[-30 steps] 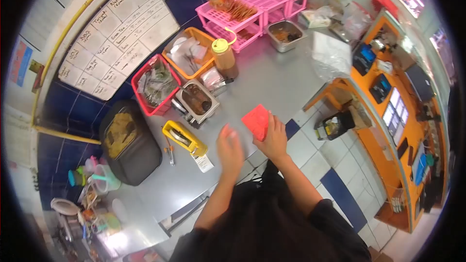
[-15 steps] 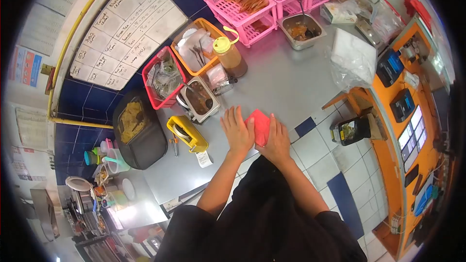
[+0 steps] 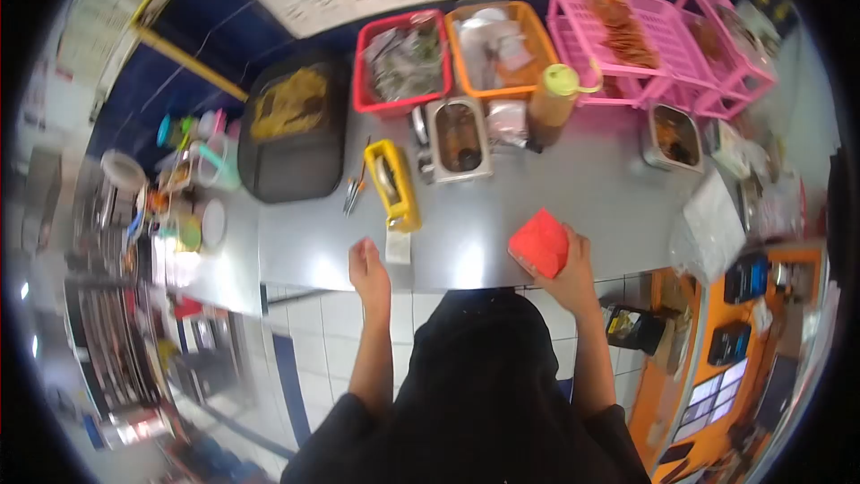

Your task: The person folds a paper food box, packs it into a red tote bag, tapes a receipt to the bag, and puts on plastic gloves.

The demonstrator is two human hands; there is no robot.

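Over the steel table [image 3: 466,242], my right hand [image 3: 571,280] grips a red folded paper packet [image 3: 540,242], thumb on its right side and fingers partly beneath it. My left hand [image 3: 370,276] is apart from it, near the table's front edge, with its fingers curled together; whatever they hold, if anything, is too small to see. Just beyond the left hand stands a yellow tape dispenser [image 3: 403,206] with a roll inside. A white paper slip [image 3: 398,249] lies at its near end, beside my left fingers. Metal scissors or tongs [image 3: 351,197] rest left of the dispenser.
Along the back stand a black tray [image 3: 291,170], a red basket [image 3: 403,106], an orange basket [image 3: 518,85], a steel food pan [image 3: 460,139], a sauce bottle [image 3: 551,108] and pink racks [image 3: 667,27]. Another steel pan [image 3: 672,139] and white packages [image 3: 712,224] are at the right.
My hands have moved apart: the right keeps the red packet, while the left has let go and moved left to the tape dispenser. My view has turned left.
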